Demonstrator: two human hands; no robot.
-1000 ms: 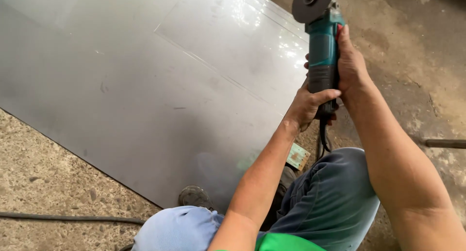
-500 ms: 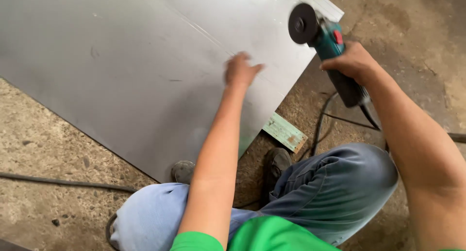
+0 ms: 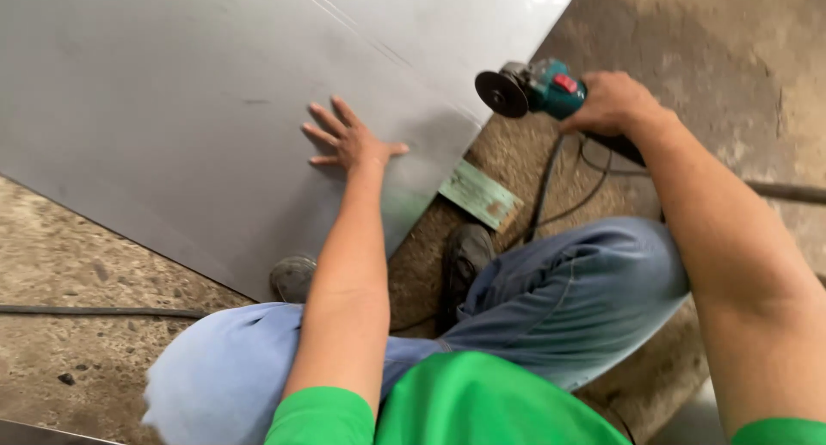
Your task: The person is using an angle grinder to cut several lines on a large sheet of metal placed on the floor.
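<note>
Left arm extended forward; left hand (image 3: 351, 140) lies flat, fingers spread, palm down on the grey metal sheet (image 3: 172, 110) near its lower edge. Right hand (image 3: 609, 103) is wrapped around the teal angle grinder (image 3: 535, 88), disc at the sheet's edge. Sheet lies on rough concrete floor (image 3: 740, 49); green wood block (image 3: 479, 194) beside it.

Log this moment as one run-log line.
left hand: flat on metal sheet | right hand: grips angle grinder | disc off sheet

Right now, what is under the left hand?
The left hand lies flat, fingers spread, on the grey metal sheet. What is beneath the sheet there cannot be seen.
</note>
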